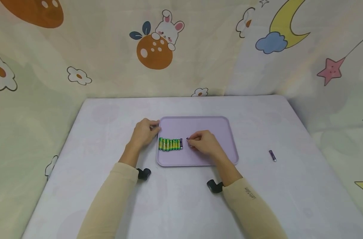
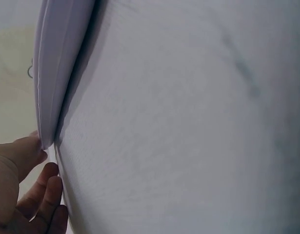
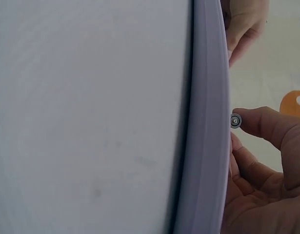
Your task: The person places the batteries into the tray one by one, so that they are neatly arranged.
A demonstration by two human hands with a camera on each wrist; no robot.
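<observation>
A row of several green and yellow batteries [image 1: 168, 144], ending in a dark purple battery [image 1: 181, 143], lies along the left part of a lilac tray [image 1: 196, 124]. Just right of that row, my right hand [image 1: 206, 142] pinches another dark battery [image 1: 187, 139] between thumb and fingers; most of it is hidden in the head view. From the right wrist, the round end of this battery [image 3: 235, 121] shows at the thumb tip, above the tray rim [image 3: 208, 122]. My left hand [image 1: 144, 132] holds the tray's left edge near its far corner, thumb and finger at the rim [image 2: 54, 97].
A single dark purple battery [image 1: 272, 155] lies on the white tabletop [image 1: 259, 186], right of the tray. Patterned cloth [image 1: 109, 49] hangs behind the table and along both sides. Black wrist devices [image 1: 215, 186] stick out from the sleeves.
</observation>
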